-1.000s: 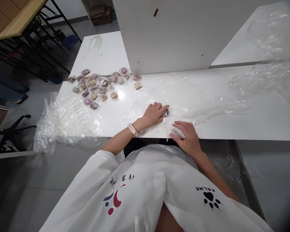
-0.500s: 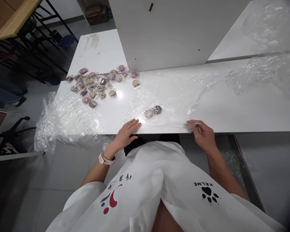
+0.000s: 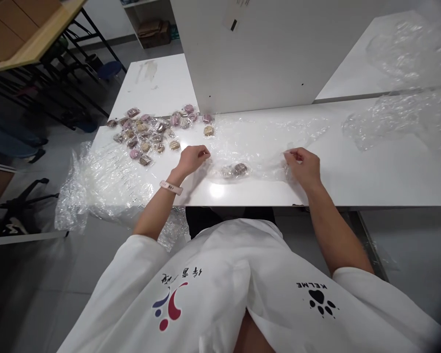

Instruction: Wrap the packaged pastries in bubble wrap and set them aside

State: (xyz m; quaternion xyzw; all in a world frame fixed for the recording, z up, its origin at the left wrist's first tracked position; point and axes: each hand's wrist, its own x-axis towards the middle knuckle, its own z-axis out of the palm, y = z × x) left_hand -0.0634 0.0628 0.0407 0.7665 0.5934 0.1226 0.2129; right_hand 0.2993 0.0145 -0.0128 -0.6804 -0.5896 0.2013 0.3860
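Note:
Two small round wrapped snacks (image 3: pixel 235 170) lie side by side on the white table (image 3: pixel 371 171), under a fold of clear plastic film (image 3: pixel 257 147). My left hand (image 3: pixel 191 159) pinches the film's left edge, just left of the snacks. My right hand (image 3: pixel 304 165) pinches the film's right edge on the other side. Both hands hold the film folded over the snacks, a little above the tabletop.
A pile of several wrapped snacks (image 3: pixel 150 132) lies at the far left of the table. Crumpled film (image 3: pixel 103 181) hangs over the left edge, and more film (image 3: pixel 400 113) lies at the right. A white box (image 3: pixel 264 49) stands behind.
Both hands lifted the film's near edge from the table's front and carried it away from me, folding it over the two snacks. Earlier, my left hand rested on the snacks.

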